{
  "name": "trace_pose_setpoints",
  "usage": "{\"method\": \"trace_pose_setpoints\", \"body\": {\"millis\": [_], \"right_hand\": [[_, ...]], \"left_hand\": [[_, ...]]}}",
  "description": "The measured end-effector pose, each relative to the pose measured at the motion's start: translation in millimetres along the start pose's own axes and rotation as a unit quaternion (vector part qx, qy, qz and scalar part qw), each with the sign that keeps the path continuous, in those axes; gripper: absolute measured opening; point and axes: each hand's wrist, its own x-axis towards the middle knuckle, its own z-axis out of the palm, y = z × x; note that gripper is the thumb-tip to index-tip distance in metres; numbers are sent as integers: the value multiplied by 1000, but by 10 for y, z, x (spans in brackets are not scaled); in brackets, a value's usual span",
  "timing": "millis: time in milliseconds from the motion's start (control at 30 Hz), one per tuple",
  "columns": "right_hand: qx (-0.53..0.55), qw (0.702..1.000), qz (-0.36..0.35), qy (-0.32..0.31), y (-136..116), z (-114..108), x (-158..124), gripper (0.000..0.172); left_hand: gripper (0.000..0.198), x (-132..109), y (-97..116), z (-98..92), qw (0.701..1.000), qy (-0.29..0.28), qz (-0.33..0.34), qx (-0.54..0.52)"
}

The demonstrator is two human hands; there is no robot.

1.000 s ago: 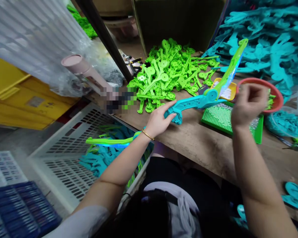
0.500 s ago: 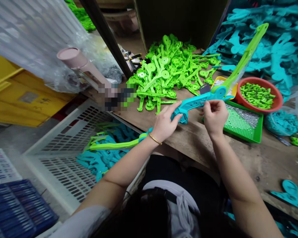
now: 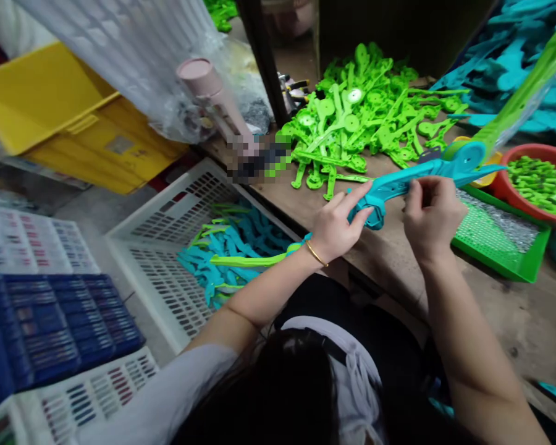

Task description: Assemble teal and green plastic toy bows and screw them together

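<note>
A long plastic piece has a blue handle and a green arm, joined at a round blue disc. My left hand is closed around the handle's near end, beside its trigger-like loop. Against the middle of the handle, my right hand has its thumb and fingers pinched together. Whatever lies between those fingertips is hidden. Just right of that hand sits a green perforated tray with small silvery metal pieces.
Green plastic arms are heaped on the wooden table, with blue parts beyond. A red bowl holds small green pieces. At left are a white crate of blue-green pieces, a yellow box and a pink tumbler.
The view has turned left, so the scene sits further right. Both hands stay on the blue handle, the right one still pinched at its middle.
</note>
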Motion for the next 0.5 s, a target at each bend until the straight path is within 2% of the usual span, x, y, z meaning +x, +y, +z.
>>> {"method": "trace_pose_setpoints", "body": {"millis": [133, 200, 267, 333, 400, 433, 500], "right_hand": [[-34, 997, -62, -28, -367, 42, 9, 30], [-19, 994, -80, -74, -663, 60, 0, 34], [13, 985, -97, -140, -966, 63, -36, 36], [58, 969, -117, -210, -1198, 45, -109, 41], [119, 950, -130, -258, -1297, 14, -214, 54], [146, 943, -126, -271, -1291, 0, -273, 58], [164, 940, -101, -283, -1189, -20, -388, 55]], "left_hand": [[35, -231, 29, -239, 997, 71, -19, -29], [38, -399, 20, -390, 991, 111, -63, -31], [44, -586, -79, -551, 980, 150, -131, -28], [49, -781, -329, -733, 961, 189, -197, -29], [48, -975, -726, -959, 937, 243, -250, -17], [45, -1069, -955, -1091, 915, 285, -284, 1], [43, -1242, -1396, -1377, 853, 351, -385, 47]]}}
